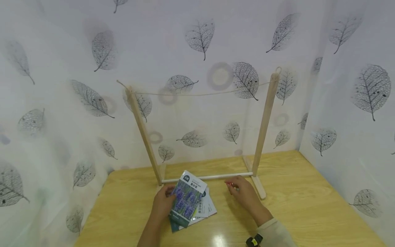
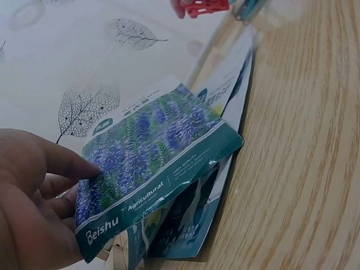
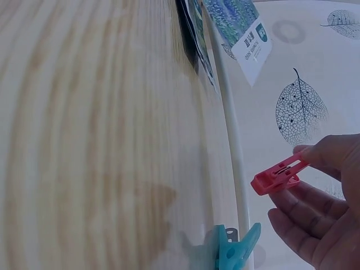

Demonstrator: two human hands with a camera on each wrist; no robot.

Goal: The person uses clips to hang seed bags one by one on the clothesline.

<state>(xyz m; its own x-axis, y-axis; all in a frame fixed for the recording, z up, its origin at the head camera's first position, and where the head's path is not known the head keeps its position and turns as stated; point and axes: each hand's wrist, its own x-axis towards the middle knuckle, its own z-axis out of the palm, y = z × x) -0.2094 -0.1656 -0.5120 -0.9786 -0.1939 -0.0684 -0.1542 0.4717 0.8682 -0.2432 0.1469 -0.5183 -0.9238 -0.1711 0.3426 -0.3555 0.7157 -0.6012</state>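
Observation:
My left hand (image 1: pixel 163 203) pinches the edge of a seed packet (image 1: pixel 185 199) printed with purple flowers. In the left wrist view this packet (image 2: pixel 152 152) is tilted, with thumb and fingers at its near end. Beneath it, several other packets (image 1: pixel 205 206) lie fanned out on the table. Over to the right, my right hand (image 1: pixel 245 196) pinches a small red clothespin (image 3: pixel 275 179) between thumb and fingers, near the white rod. On the table by that hand lies a teal clothespin (image 3: pixel 235 252), seen in the right wrist view.
Behind the hands stands a wooden frame with a left post (image 1: pixel 143 133), a right post (image 1: pixel 265 127) and a low white rod (image 1: pixel 228 176). A thin string (image 1: pixel 197 94) spans the post tops. Leaf-patterned curtains (image 1: pixel 213 116) hang behind the wooden table (image 1: pixel 302 212).

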